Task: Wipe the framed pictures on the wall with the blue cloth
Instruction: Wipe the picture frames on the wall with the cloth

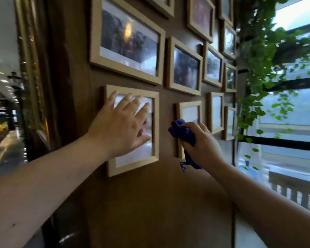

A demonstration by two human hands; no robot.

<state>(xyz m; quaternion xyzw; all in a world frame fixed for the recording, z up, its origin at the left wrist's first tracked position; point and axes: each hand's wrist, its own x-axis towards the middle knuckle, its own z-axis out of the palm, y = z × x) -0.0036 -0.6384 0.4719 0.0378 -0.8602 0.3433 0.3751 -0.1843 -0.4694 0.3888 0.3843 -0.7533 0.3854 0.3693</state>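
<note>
Wall frames hang loose; left hand [121,126] lies flat, fingers spread, on the square frame [156,126]; right hand [201,142] beside it squeezes the blue cloth [183,131]; hard rubbing could knock one down

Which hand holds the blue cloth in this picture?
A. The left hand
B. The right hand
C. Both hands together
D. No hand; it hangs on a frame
B: the right hand is closed around the bunched blue cloth in front of a small frame, while the left hand lies open and flat on the square frame, with no cloth in it.
</note>
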